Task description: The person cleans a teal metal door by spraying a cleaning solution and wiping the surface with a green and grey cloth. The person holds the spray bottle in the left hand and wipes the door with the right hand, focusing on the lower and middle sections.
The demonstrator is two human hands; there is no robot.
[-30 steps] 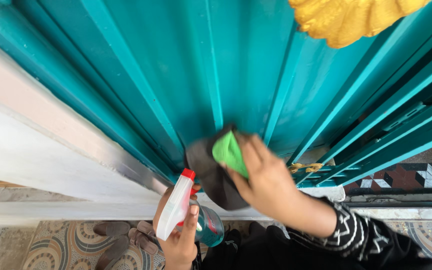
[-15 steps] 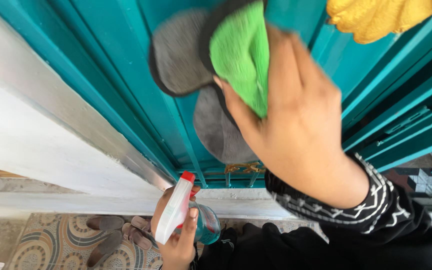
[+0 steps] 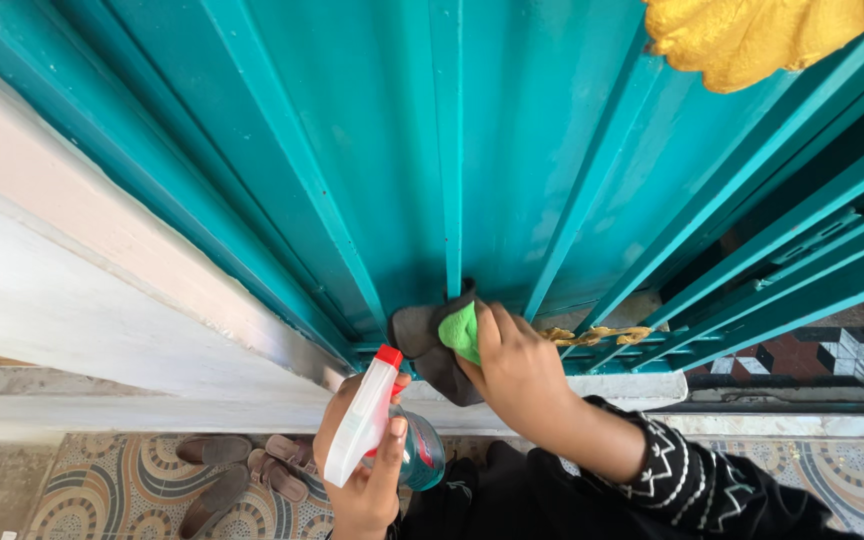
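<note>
Teal ribbed gate fills our view; our right hand keeps a closed grip on the cloth, pressed flat low between ribs, while our left hand grips the spray bottle below

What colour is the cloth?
Grey with a bright green patch, the cloth shows best in the head view.

Patterned tile floor at frame bottom. Brown sandals lie directly on it, just below the white step, left of the person.
</note>
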